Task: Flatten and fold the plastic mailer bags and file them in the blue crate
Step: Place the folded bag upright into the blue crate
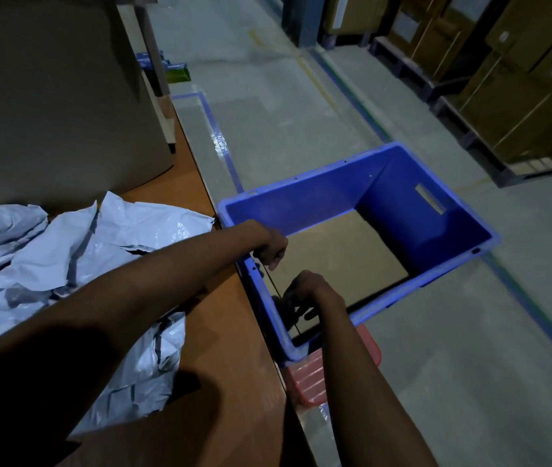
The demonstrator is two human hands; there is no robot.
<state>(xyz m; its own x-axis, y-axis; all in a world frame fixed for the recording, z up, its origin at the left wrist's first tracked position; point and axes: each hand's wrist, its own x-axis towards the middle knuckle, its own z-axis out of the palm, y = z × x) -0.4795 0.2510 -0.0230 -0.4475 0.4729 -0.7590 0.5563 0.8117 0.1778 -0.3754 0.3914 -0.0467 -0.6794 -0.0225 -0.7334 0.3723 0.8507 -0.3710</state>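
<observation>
Pale grey-white plastic mailer bags [65, 251]: a crumpled, unfolded heap, laid on the left part of the surface, with some dark inner faces exposed; part of the heap is covered by the left forearm.

Large cardboard box [48, 96]: stood on the surface behind the heap, at far left.

Orange-brown surface [234, 382]: its right edge is set just beside the crate.

Left hand [271, 249]: reached across the surface edge and held above the crate's near-left rim, knuckles up, fingers curled downward. Whether anything is enclosed in its grip cannot be told.

Blue crate [318, 178]: placed right of the surface and below its level, open-topped, with a slot handle cut in the far-right wall. No pale mailer can be made out inside it.

Brown cardboard sheet [342, 254]: laid flat on the crate's bottom.

Right hand [308, 288]: lowered inside the crate near its near-left corner, fingers bent down in deep shadow. A dark shape is seen beneath them against the wall; whether it is held in the grip cannot be told.

Red ribbed plastic item [308, 379]: partly hidden under the crate's near corner.

Grey concrete floor [436, 365]: marked with blue tape lines [215, 129].

Brown cartons [520, 96]: stacked on dark pallets along the far right.
</observation>
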